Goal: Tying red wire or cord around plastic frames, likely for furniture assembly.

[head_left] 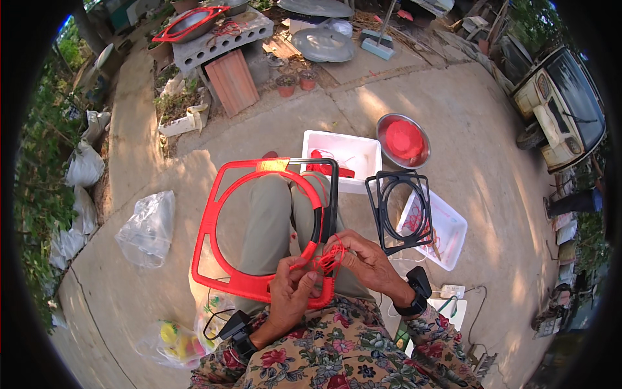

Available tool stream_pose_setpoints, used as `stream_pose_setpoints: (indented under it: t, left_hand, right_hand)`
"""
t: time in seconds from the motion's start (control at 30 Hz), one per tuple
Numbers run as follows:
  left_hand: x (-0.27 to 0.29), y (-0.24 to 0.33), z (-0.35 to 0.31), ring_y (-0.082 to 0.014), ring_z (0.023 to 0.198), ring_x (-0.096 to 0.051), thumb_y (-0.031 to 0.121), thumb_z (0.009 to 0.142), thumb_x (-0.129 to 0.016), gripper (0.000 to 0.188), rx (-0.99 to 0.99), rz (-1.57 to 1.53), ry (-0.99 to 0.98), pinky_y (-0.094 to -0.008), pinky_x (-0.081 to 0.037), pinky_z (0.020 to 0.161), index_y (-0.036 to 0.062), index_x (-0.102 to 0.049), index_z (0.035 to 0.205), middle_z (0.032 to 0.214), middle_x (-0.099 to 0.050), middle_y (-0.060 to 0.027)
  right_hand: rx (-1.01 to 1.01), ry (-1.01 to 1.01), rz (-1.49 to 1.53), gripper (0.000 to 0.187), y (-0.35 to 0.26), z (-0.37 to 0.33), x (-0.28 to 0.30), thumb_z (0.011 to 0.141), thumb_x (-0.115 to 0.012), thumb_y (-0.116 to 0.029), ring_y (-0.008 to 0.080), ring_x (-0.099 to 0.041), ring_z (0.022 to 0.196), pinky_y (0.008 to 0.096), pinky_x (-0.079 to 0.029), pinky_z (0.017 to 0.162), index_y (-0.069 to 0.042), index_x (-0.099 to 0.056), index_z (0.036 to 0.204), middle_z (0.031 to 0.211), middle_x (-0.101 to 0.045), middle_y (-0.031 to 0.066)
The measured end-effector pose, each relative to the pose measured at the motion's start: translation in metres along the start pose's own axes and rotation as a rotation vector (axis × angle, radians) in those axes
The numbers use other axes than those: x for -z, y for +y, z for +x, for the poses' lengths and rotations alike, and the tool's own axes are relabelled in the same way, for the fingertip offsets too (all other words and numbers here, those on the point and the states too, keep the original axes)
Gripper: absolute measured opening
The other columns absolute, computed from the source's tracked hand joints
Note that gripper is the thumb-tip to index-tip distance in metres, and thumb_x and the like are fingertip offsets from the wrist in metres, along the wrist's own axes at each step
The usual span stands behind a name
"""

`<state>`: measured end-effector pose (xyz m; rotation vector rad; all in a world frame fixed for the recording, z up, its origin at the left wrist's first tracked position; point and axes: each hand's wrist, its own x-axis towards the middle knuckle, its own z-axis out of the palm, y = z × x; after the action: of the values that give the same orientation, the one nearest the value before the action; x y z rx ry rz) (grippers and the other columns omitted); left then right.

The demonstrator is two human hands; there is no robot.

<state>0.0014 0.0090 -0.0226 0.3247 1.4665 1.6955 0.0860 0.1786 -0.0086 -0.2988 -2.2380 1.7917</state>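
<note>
A squarish frame with a round inner ring (212, 236) rests across my lap. Red cord is wound tightly over most of it, while its upper right side (334, 194) and part of the ring show bare black. My left hand (291, 295) is closed at the lower right of the ring, fingers pinching by the red winding. My right hand (369, 264) is closed on a tangled bundle of red cord (332, 256) beside the frame's right side. How the cord runs between the two hands is too small to make out.
Ahead stands a white box (366, 155) with red material in it, beside a metal bowl (424, 162) holding red stuff. A bare black frame (424, 240) leans on another white tray (457, 227). Clear plastic bags (148, 227) lie at left. A vehicle (551, 110) stands far right.
</note>
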Motion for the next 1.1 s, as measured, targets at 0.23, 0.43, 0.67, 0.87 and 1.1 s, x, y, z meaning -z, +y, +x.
stream_pose_setpoints:
  t: [0.23, 0.43, 0.67, 0.87, 1.1]
  left_hand:
    - [0.007, -0.014, 0.013, -0.0062, 0.069, -0.057, 0.009, 0.088, -0.062, 0.016, 0.150, 0.253, -0.215, -0.0213, -0.046, 0.059, -0.0014, -0.054, 0.097, 0.082, -0.065, -0.0059]
    - [0.008, -0.018, 0.016, -0.0064, 0.068, -0.057, 0.008, 0.084, -0.066, 0.020, 0.237, 0.270, -0.221, -0.0227, -0.045, 0.058, -0.0079, -0.058, 0.093, 0.076, -0.066, -0.0077]
    - [0.004, -0.005, 0.019, -0.0057, 0.069, -0.057, 0.008, 0.084, -0.065, 0.020, 0.263, 0.254, -0.280, -0.0228, -0.045, 0.058, -0.0083, -0.060, 0.095, 0.078, -0.066, -0.0067]
    - [0.003, -0.003, 0.017, -0.0064, 0.069, -0.057, 0.003, 0.086, -0.063, 0.014, 0.271, 0.077, -0.193, -0.0223, -0.046, 0.060, -0.0062, -0.060, 0.096, 0.081, -0.066, -0.0056]
    - [0.001, 0.022, 0.026, -0.0063, 0.065, -0.056, 0.006, 0.085, -0.065, 0.013, 0.318, 0.046, -0.157, -0.0216, -0.046, 0.058, -0.0050, -0.062, 0.092, 0.076, -0.064, -0.0040]
  right_hand:
    - [-0.261, 0.043, 0.053, 0.023, -0.014, -0.016, 0.037, 0.098, -0.046, -0.021, 0.0096, -0.054, 0.073, 0.0236, -0.046, 0.066, -0.001, -0.052, 0.108, 0.085, -0.055, 0.0032]
    - [-0.767, 0.132, 0.310, 0.019, 0.043, -0.135, 0.102, 0.096, -0.049, -0.021, 0.0043, -0.039, 0.058, 0.0202, -0.032, 0.051, -0.004, -0.057, 0.101, 0.067, -0.044, -0.0051]
    - [-0.854, 0.384, -0.913, 0.029, 0.150, -0.391, 0.156, 0.082, -0.044, -0.022, 0.0392, -0.056, 0.064, 0.0471, -0.045, 0.063, 0.001, -0.061, 0.090, 0.077, -0.061, 0.0217]
    - [-0.756, 0.478, 0.588, 0.040, 0.061, -0.161, 0.073, 0.087, -0.045, -0.015, 0.0090, -0.044, 0.066, 0.0284, -0.046, 0.068, -0.001, -0.044, 0.125, 0.073, -0.041, -0.0020]
    - [-0.691, 0.194, 0.588, 0.062, -0.003, -0.084, 0.032, 0.080, -0.067, -0.010, 0.0072, -0.051, 0.073, 0.0219, -0.044, 0.069, -0.004, -0.038, 0.135, 0.083, -0.052, -0.0013]
